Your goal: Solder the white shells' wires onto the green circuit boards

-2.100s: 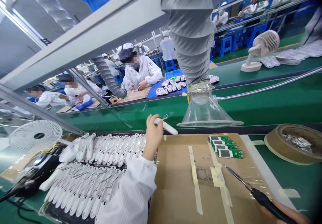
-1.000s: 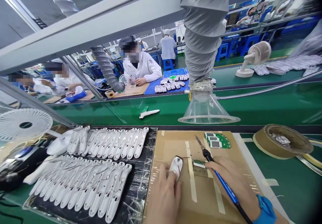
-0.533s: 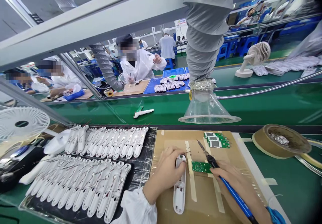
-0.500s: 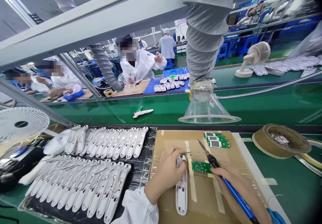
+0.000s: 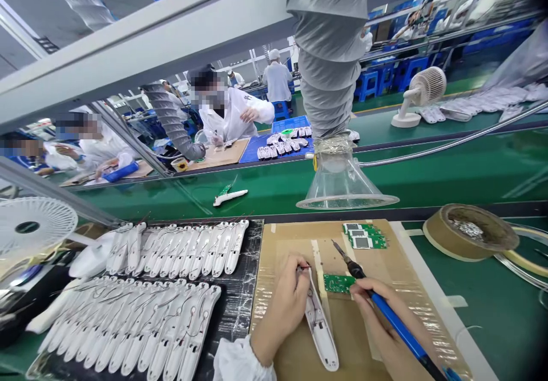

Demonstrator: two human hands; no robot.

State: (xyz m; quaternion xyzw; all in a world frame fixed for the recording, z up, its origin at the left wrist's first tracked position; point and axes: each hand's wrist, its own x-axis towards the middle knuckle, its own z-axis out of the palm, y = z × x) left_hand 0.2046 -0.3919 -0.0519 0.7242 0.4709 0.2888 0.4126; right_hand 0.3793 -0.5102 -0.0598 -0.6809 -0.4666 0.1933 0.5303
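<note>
On the cardboard mat [image 5: 295, 238] lies a long white plastic shell [image 5: 320, 327] with thin wires at its top end. My left hand [image 5: 286, 307] is closed around that top end. A small green circuit board [image 5: 338, 283] sits just right of it. My right hand [image 5: 381, 318] grips a blue-handled soldering iron [image 5: 385, 307], whose tip points up and left above the board.
Two rows of white shells [image 5: 162, 289] fill a black tray at left. Three more green boards [image 5: 363, 236] lie at the mat's far edge. A clear fume funnel [image 5: 345, 184] hangs above. A brown solder dish [image 5: 468, 232], a white fan [image 5: 32, 229], and one shell [image 5: 229, 197] on the green belt. People work opposite.
The white shell has swung so its lower end points down-right. My left hand now pinches its top end. The shell on the belt has drifted left. The soldering iron hardly moved.
</note>
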